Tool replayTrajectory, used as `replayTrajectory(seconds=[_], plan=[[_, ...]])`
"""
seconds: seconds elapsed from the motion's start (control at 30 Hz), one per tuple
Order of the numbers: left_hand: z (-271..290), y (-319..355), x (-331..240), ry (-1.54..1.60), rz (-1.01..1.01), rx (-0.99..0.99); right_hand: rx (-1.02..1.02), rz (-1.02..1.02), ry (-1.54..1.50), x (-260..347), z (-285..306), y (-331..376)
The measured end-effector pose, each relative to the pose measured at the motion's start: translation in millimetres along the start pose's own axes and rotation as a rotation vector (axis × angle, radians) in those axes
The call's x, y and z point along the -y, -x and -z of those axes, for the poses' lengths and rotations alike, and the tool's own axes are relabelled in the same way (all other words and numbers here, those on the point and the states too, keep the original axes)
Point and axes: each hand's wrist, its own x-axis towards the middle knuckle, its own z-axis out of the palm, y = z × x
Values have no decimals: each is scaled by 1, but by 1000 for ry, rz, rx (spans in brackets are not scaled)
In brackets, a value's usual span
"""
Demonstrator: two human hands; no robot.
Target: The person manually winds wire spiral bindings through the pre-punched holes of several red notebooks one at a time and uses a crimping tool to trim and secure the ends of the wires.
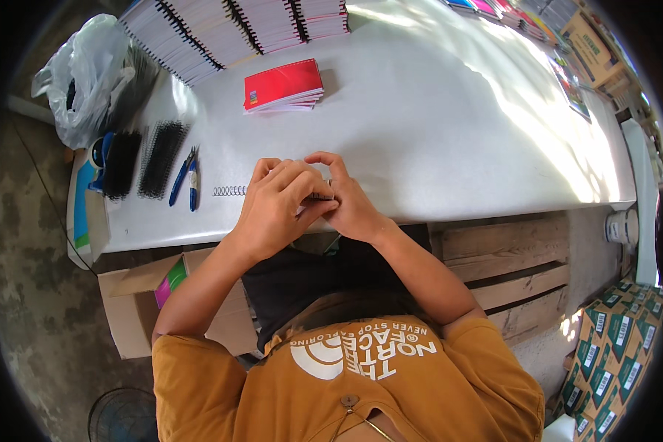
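Near the front edge of the table my left hand (276, 202) and my right hand (352, 205) meet, fingers bent inward. A thin dark spiral binding coil (228, 191) runs out to the left from under my left hand, whose fingers are closed over its other end. The fingers of my right hand are curled against those of the left, around a small piece mostly hidden between them. Left of the coil lie blue-handled pliers (178, 180) and a second blue-handled tool (194, 187). Beyond my hands is a stack of red-covered booklets (283, 87).
Bundles of black spiral coils (162, 159) lie at the table's left, beside a clear plastic bag (81, 77). Spiral-bound books (258, 29) line the back. Below the table stand an open cardboard box (129, 309) and a wooden slatted pallet (508, 258). Patterned cartons (611, 353) are stacked at right.
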Motion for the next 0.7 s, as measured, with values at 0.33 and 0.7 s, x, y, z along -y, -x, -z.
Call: replayTrajectory(seconds=[0.33,0.7], plan=[[14,-16,-11,-25,43,97,-19,17,-265,-13,-5,-4],[14,-21,-9,-183,-65,70,5,56,26,-2,12,-4]])
